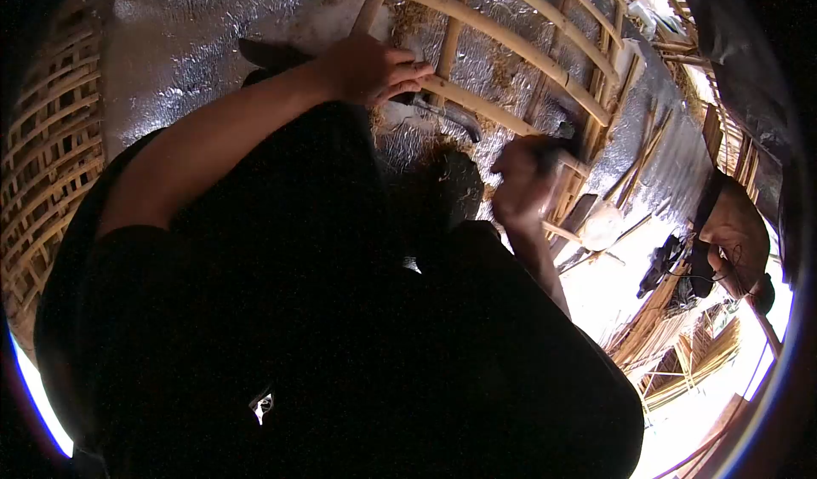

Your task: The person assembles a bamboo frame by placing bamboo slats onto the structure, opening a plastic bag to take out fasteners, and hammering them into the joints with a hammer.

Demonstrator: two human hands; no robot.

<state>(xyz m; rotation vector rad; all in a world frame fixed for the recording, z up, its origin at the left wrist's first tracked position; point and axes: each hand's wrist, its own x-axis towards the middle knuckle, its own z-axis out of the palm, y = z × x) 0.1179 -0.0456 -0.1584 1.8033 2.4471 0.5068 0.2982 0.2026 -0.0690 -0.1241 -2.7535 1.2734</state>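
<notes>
My left hand [383,71] rests at the near end of a light wooden pole [481,102] of a bamboo frame [511,37], its fingers bent over the pole. To the right, my right hand [523,185] is blurred by motion near the same pole; a dark object shows at its top, too smeared to name. Between the hands a dark curved tool [455,117] lies on the shiny silver sheet [196,79].
A woven bamboo lattice [51,156] stands at the far left. At the right a person [736,232] bends over near bundles of thin strips [698,360]. A round pale block [602,226] and loose sticks [647,156] lie beyond my right hand.
</notes>
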